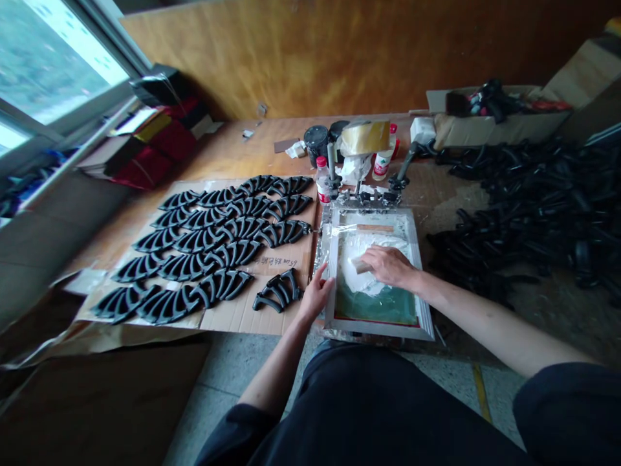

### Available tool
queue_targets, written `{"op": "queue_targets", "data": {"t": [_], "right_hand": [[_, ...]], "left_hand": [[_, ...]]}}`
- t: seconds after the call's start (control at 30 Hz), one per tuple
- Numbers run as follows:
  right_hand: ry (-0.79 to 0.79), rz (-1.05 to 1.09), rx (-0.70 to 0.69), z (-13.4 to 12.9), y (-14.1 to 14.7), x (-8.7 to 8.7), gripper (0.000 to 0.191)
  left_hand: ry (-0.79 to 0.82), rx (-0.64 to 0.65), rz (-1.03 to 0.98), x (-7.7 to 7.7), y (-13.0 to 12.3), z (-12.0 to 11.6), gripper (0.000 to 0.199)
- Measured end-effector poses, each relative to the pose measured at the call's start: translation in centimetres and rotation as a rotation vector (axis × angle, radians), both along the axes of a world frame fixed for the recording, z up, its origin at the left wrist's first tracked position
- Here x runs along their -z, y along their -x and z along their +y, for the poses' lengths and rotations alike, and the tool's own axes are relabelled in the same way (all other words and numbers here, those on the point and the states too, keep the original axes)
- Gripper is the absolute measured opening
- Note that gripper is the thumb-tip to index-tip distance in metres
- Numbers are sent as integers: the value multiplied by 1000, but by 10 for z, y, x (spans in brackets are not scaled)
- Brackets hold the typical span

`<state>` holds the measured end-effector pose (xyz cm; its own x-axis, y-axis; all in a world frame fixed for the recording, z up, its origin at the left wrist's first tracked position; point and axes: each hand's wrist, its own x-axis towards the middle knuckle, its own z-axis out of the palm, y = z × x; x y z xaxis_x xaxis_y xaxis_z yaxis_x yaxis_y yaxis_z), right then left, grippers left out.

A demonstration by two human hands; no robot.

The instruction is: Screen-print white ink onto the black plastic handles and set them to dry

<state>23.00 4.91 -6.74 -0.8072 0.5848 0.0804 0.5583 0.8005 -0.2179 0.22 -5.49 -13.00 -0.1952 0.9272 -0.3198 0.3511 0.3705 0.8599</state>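
A screen printing frame [425,304] with a pale metal rim lies before me, its green mesh [373,305] spread with white ink [356,279]. My right hand [388,265] is closed around a small pale squeegee [361,265], whose edge is down in the ink. At the frame's left side is my left hand [317,291], with thumb and forefinger apart and nothing visible in it; whether it touches the rim I cannot tell. A hinged clamp [359,195] stands at the frame's far end. Left of that hand sit a few black curved handles [279,291] on cardboard.
Rows of black curved parts [213,239] cover the cardboard sheet [228,320] to the left. A large heap of black parts [533,194] lies at right. Behind the frame are dark tubs [317,144], a red-capped bottle [322,178], a tape roll [366,137] and an open carton [504,129].
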Motion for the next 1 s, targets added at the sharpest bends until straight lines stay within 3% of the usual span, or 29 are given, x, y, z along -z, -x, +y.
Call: {"op": "queue_targets", "data": {"t": [0.1,0.17,0.33,0.5,0.57,0.63,0.73,0.83,0.9,1.0], "right_hand": [[1,-4,-228,-17,-21,-2,19],[44,5,-286,-16,-25,-6,20],[7,144,-47,-14,-14,2,23],[25,160,-92,-40,-23,22,32],[73,149,-56,-35,-21,15,27],[80,168,63,-17,-9,0,27],[30,233,272,23,9,-30,50],[-16,347,418,64,-10,-53,53],[-32,505,553,85,-46,-56,37],[-48,643,779,94,-100,-33,33]], "left_hand": [[-9,-17,-8,5,0,-1,63],[-14,-24,-18,7,-1,-1,63],[-12,-27,-54,1,-2,-2,63],[-4,-15,-93,-5,-2,-3,66],[0,-15,-78,-7,-2,-3,65],[7,-19,-85,-13,-2,-2,66],[-20,-28,-177,-38,-1,-2,71],[-88,-45,-261,-79,-3,0,65],[-148,-58,-297,-106,-6,8,62],[-343,-67,-374,-137,-13,30,58]]}}
